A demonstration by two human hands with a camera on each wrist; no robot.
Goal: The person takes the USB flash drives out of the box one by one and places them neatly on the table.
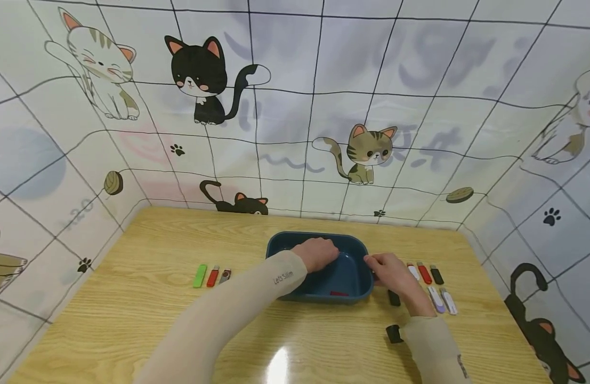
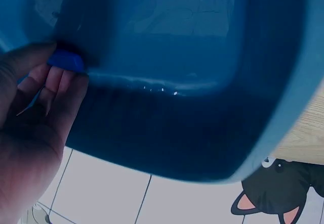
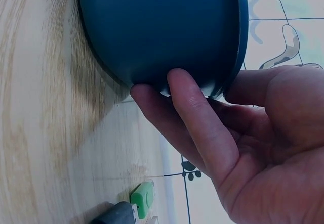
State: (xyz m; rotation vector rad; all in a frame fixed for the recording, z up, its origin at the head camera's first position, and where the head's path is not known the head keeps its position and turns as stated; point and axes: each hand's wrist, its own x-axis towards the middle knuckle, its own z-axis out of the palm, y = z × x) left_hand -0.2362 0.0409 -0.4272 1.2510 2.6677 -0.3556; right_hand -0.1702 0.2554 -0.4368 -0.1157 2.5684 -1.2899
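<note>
A dark blue plastic bin (image 1: 314, 299) stands on the wooden table. My left hand (image 1: 317, 254) reaches down inside it near the far wall. In the left wrist view, thumb and fingers pinch a blue USB stick (image 2: 67, 60), of which only one end shows. At the bin's right end, my right hand (image 1: 393, 274) grips the rim; in the right wrist view the thumb is at the rim and the fingers (image 3: 195, 110) lie against the outer wall. A red item (image 1: 339, 293) lies on the bin's floor by the near wall, partly hidden.
Left of the bin lie a green USB stick (image 1: 200, 276), a red one (image 1: 212, 276) and a metal-and-dark one (image 1: 225, 276). Several more, among them a red one (image 1: 424, 272), lie beyond my right hand. A black piece (image 1: 394, 334) is beside my right sleeve. Cat-print sheeting (image 1: 285, 117) surrounds the table.
</note>
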